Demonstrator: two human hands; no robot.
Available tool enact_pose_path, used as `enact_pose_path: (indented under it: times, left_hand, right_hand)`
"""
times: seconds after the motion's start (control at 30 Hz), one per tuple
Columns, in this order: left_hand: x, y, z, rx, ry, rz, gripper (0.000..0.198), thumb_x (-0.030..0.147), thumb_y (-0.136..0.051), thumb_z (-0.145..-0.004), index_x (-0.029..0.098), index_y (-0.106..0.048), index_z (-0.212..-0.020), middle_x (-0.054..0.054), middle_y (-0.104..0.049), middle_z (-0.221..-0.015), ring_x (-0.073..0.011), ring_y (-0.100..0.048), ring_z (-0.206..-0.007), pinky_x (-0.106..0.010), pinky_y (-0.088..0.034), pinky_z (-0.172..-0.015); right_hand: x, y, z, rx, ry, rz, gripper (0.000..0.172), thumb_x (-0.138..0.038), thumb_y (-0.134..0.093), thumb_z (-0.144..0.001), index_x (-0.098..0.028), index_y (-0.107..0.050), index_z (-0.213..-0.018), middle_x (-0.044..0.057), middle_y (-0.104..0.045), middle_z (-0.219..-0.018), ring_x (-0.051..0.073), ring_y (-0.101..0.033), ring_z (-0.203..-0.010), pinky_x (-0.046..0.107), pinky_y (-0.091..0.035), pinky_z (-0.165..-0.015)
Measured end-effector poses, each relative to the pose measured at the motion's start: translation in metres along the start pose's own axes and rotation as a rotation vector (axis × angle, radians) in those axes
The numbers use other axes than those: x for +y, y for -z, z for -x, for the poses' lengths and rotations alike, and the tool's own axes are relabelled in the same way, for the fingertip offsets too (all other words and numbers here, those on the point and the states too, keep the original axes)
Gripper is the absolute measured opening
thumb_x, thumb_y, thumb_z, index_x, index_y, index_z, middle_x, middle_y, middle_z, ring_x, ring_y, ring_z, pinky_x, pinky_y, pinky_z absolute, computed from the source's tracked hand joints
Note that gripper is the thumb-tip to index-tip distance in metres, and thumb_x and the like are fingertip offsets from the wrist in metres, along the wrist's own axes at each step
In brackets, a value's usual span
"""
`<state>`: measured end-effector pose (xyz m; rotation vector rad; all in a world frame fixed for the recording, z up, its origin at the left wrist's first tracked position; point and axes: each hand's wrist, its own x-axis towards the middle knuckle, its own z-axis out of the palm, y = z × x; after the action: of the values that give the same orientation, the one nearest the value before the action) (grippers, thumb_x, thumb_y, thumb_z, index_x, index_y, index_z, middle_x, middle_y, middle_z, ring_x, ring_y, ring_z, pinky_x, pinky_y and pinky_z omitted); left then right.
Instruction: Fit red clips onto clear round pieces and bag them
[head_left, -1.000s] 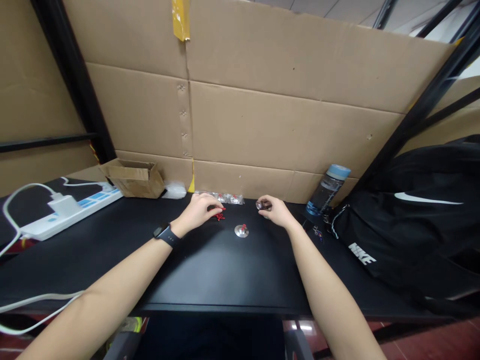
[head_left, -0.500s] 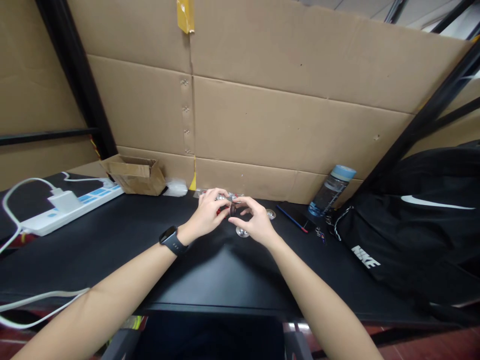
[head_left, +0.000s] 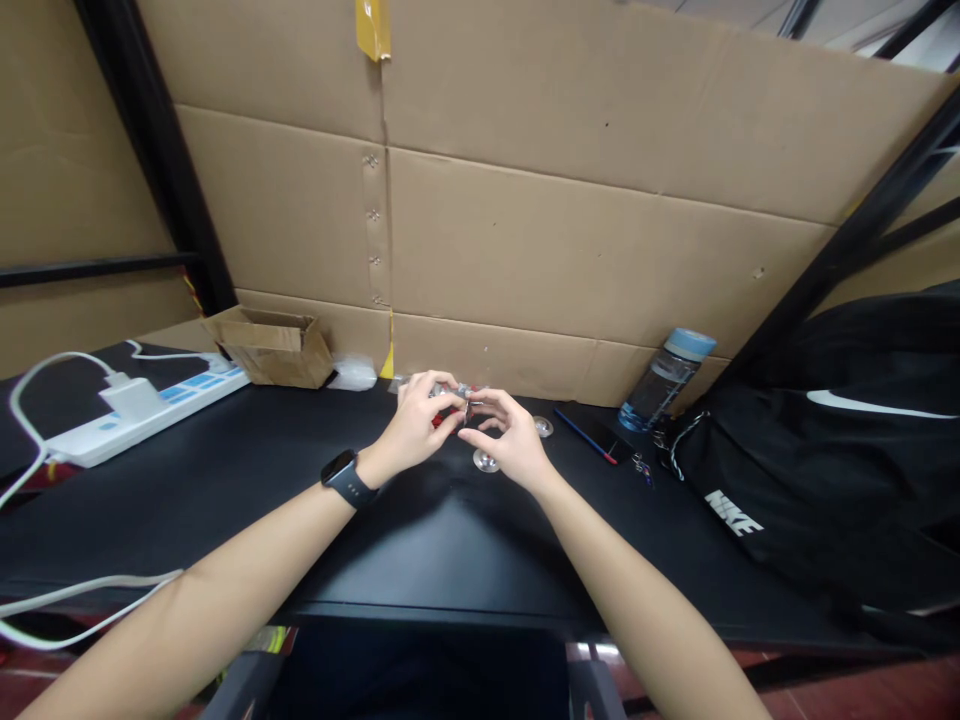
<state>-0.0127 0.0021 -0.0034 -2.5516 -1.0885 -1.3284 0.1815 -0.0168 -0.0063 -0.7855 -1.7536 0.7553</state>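
Note:
My left hand (head_left: 417,418), with a dark watch on its wrist, is closed in a pinch. Between its fingertips and those of my right hand (head_left: 514,438) is a small thin metal disc (head_left: 466,412), seen nearly edge-on. My right thumb and fingers curve around its other side, closed on it. Just below the right hand lies a shiny round metal piece (head_left: 485,462) on the black tabletop. A second round metal piece (head_left: 543,427) sits to the right of that hand. Behind my left fingers something red (head_left: 447,416) shows, mostly hidden.
At the left stand a white power strip (head_left: 142,420) and an opened cardboard box (head_left: 281,355), with clear plastic (head_left: 352,374) beside it. To the right are a blue pen (head_left: 585,434), keys (head_left: 643,469), a water bottle (head_left: 664,380) and a black bag (head_left: 832,470).
The disc between my hands has turned from showing part of its dark face to nearly edge-on. Both hands stay in almost the same place.

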Motion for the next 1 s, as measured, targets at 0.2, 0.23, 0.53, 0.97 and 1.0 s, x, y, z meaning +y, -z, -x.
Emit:
enact_pose_path:
  times: [0.2,0.23,0.53,0.97,1.0]
  left_hand:
    - [0.005,-0.001,0.001,0.047,-0.024,-0.04,0.013,0.026,-0.058,-0.094,0.024,-0.071,-0.095,-0.008,-0.057,-0.123,-0.027,-0.049,-0.116,-0.045,-0.036,-0.099]
    - [0.006,-0.002,0.001,0.046,-0.024,-0.049,0.013,0.026,-0.058,-0.093,0.024,-0.071,-0.094,-0.008,-0.058,-0.123,-0.0274,-0.049,-0.117,-0.046,-0.037,-0.099]
    - [0.003,-0.001,0.001,0.063,-0.022,-0.063,0.013,0.029,-0.061,-0.093,0.025,-0.072,-0.095,-0.008,-0.06,-0.121,-0.0279,-0.05,-0.117,-0.046,-0.036,-0.099]
    - [-0.004,-0.002,-0.001,-0.044,0.02,0.012,0.024,0.032,-0.045,-0.101,0.022,-0.067,-0.099,-0.007,-0.064,-0.114,-0.023,-0.055,-0.11,-0.041,-0.036,-0.098]
    - [-0.004,-0.002,-0.001,-0.035,0.05,0.026,0.025,0.032,-0.042,-0.102,0.022,-0.065,-0.103,-0.007,-0.064,-0.114,-0.0227,-0.055,-0.109,-0.04,-0.036,-0.098]
  right_hand:
    - [-0.001,-0.002,0.0,0.024,-0.045,-0.071,0.049,-0.035,-0.083,-0.072,-0.024,-0.057,-0.112,0.008,-0.066,-0.121,0.021,-0.068,-0.105,0.03,-0.057,-0.079]
    - [-0.001,-0.002,0.0,0.022,-0.054,-0.084,0.049,-0.035,-0.083,-0.071,-0.024,-0.057,-0.111,0.008,-0.066,-0.12,0.021,-0.068,-0.104,0.03,-0.057,-0.079]
    - [0.008,0.005,-0.004,-0.071,-0.124,-0.095,0.032,-0.05,-0.069,-0.084,-0.021,-0.061,-0.095,0.003,-0.07,-0.097,0.019,-0.068,-0.092,0.032,-0.056,-0.082]
    - [0.002,0.014,-0.003,-0.107,0.148,0.455,0.02,-0.034,-0.053,-0.097,-0.022,-0.065,-0.086,0.009,-0.063,-0.118,0.024,-0.057,-0.113,0.043,-0.044,-0.101]
    - [0.001,0.015,-0.002,-0.107,0.172,0.498,0.019,-0.032,-0.054,-0.096,-0.022,-0.064,-0.085,0.01,-0.063,-0.119,0.024,-0.056,-0.114,0.044,-0.043,-0.103]
